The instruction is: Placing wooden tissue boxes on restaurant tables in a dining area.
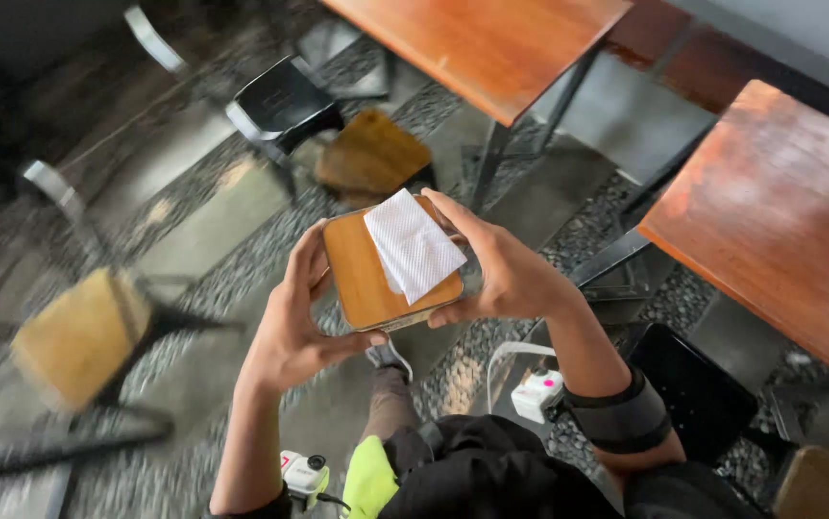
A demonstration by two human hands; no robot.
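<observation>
The small wooden tray sits level in the air above the gravel floor, gripped at its edges by left hand and right hand; keeping it flat should stop the white napkin sliding off.

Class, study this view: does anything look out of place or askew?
Yes. A stool is off the floor, held by the left hand and right hand, with a white cloth lying crooked on its wooden seat.
</observation>
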